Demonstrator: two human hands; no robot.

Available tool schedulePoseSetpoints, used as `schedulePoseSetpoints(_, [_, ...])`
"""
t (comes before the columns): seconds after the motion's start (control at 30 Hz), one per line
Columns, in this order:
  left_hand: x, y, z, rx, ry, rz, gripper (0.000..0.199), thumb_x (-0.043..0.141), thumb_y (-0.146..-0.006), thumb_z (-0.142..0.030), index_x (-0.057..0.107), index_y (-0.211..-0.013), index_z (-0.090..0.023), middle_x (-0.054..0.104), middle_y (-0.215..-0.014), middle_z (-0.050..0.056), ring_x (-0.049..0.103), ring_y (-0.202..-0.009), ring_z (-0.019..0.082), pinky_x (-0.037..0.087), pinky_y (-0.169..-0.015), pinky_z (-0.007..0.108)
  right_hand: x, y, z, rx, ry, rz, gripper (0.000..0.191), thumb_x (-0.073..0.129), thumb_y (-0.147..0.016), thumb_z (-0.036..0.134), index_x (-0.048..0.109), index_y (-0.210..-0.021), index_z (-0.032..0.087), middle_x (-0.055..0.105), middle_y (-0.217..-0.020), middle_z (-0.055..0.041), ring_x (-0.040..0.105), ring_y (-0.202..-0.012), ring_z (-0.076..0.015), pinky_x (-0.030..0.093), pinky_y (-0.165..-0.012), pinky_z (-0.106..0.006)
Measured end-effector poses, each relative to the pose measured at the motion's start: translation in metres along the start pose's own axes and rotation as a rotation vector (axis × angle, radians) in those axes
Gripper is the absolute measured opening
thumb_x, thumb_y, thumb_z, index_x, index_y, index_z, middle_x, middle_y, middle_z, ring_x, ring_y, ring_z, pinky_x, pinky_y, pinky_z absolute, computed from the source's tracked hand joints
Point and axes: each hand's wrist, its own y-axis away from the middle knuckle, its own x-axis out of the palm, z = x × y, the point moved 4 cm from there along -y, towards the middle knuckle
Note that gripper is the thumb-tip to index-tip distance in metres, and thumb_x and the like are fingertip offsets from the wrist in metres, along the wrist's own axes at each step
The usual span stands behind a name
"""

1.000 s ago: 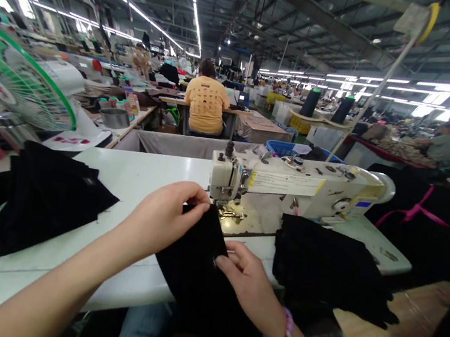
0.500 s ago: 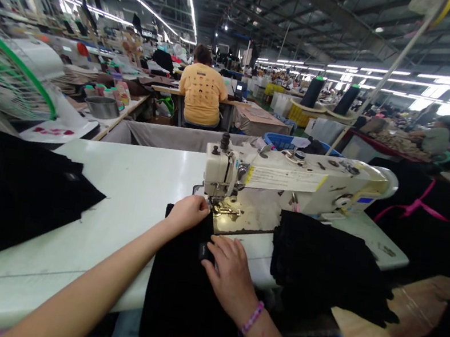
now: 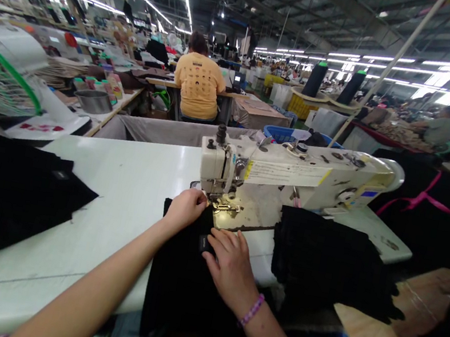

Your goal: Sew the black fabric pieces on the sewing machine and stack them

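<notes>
Ahead, a blue basket [image 3: 275,135] holds something dark [image 3: 315,140]; left hand [image 3: 185,208] pinches black cloth [image 3: 181,268], right hand [image 3: 233,266] lies loosely spread on it.

A green-rimmed fan [image 3: 4,74] is noted at left, near a metal pot [image 3: 93,103]. A yellow-shirted person [image 3: 198,87] is seen from behind; dark thread cones [image 3: 314,81] are observed upright farther right.

Lettering on a black label [image 3: 203,244] too small to read, its right edge hidden beneath the right hand [image 3: 232,268], lower end of the black cloth [image 3: 172,275] lost in shadow, green-rimmed fan [image 3: 6,76] cropped at left, distant workers [image 3: 441,128] blurred.
</notes>
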Motion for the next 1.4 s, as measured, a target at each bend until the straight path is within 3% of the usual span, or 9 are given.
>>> schedulePoseSetpoints(0.67, [-0.002,-0.002,0.000,0.018,0.020,-0.052,0.018,0.054,-0.082,-0.018,0.072,-0.078,-0.020,0.074,-0.086,0.006,0.067,-0.086,0.022,0.049,-0.080,0.029,-0.002,-0.002,0.001,-0.005,0.041,0.002,0.025,0.062,-0.096,0.023,0.065,-0.121,0.023,0.067,-0.132,-0.0060,0.057,-0.122,-0.0254,0.031,-0.116,-0.056])
schedulePoseSetpoints(0.8, [-0.003,-0.002,-0.001,0.012,0.002,-0.071,0.017,0.055,-0.084,-0.020,0.072,-0.080,-0.019,0.074,-0.088,0.008,0.067,-0.087,0.023,0.050,-0.082,0.031,-0.003,-0.003,0.002,-0.011,0.045,-0.006,0.025,0.061,-0.096,0.023,0.066,-0.120,0.023,0.067,-0.132,-0.0064,0.057,-0.121,-0.0259,0.031,-0.116,-0.057])
schedulePoseSetpoints(0.93, [-0.011,0.008,-0.009,-0.006,-0.020,-0.120,0.016,0.059,-0.084,-0.021,0.070,-0.093,-0.015,0.071,-0.101,0.014,0.064,-0.102,0.030,0.049,-0.093,0.040,-0.002,-0.004,0.000,-0.007,0.051,0.002,0.026,0.059,-0.097,0.023,0.065,-0.123,0.022,0.067,-0.133,-0.0071,0.057,-0.121,-0.0259,0.029,-0.116,-0.057])
schedulePoseSetpoints(1.0, [-0.017,0.024,-0.015,0.002,-0.013,-0.145,0.026,0.061,-0.084,-0.021,0.067,-0.109,-0.013,0.067,-0.115,0.017,0.060,-0.113,0.032,0.046,-0.101,0.044,-0.004,-0.002,-0.002,-0.005,0.057,0.014,0.027,0.059,-0.097,0.022,0.065,-0.123,0.022,0.067,-0.134,-0.0075,0.057,-0.122,-0.0262,0.029,-0.116,-0.057])
schedulePoseSetpoints(1.1, [-0.026,0.070,-0.021,0.060,0.055,-0.190,0.034,0.058,-0.090,-0.022,0.058,-0.123,-0.017,0.062,-0.125,0.012,0.056,-0.120,0.026,0.044,-0.106,0.040,-0.010,0.009,-0.002,-0.015,0.019,-0.020,0.027,0.055,-0.097,0.019,0.066,-0.121,0.021,0.067,-0.131,-0.0090,0.058,-0.122,-0.0259,0.030,-0.116,-0.057])
schedulePoseSetpoints(1.2, [-0.036,0.141,-0.017,0.154,0.281,-0.442,0.018,0.052,-0.094,-0.022,0.058,-0.111,-0.020,0.064,-0.103,0.006,0.062,-0.094,0.019,0.052,-0.086,0.033,-0.021,0.027,0.007,-0.082,-0.103,-0.108,0.032,0.050,-0.094,0.013,0.065,-0.122,0.020,0.069,-0.124,-0.0091,0.061,-0.117,-0.0225,0.032,-0.116,-0.053])
schedulePoseSetpoints(1.27, [-0.032,0.193,-0.008,0.152,0.367,-0.580,0.009,0.055,-0.090,-0.018,0.056,-0.098,-0.021,0.056,-0.081,-0.001,0.056,-0.073,0.015,0.050,-0.073,0.030,-0.026,0.039,0.019,-0.146,-0.170,-0.135,0.040,0.049,-0.090,0.010,0.062,-0.126,0.020,0.068,-0.123,-0.0091,0.061,-0.116,-0.0222,0.034,-0.116,-0.053])
schedulePoseSetpoints(1.33, [-0.018,0.236,-0.001,0.146,0.421,-0.578,0.010,0.059,-0.086,-0.017,0.050,-0.087,-0.022,0.050,-0.074,-0.003,0.052,-0.066,0.013,0.047,-0.066,0.028,-0.026,0.048,0.033,-0.203,-0.201,-0.113,0.049,0.049,-0.085,0.007,0.060,-0.130,0.021,0.067,-0.124,-0.0091,0.060,-0.117,-0.0232,0.036,-0.115,-0.054])
schedulePoseSetpoints(1.4, [0.001,0.262,0.007,0.017,0.440,-0.490,0.012,0.061,-0.084,-0.022,0.049,-0.087,-0.023,0.048,-0.069,-0.005,0.051,-0.059,0.012,0.045,-0.060,0.026,-0.021,0.052,0.048,-0.270,-0.208,-0.050,0.055,0.049,-0.082,0.006,0.057,-0.133,0.022,0.066,-0.126,-0.0090,0.059,-0.119,-0.0240,0.036,-0.115,-0.054])
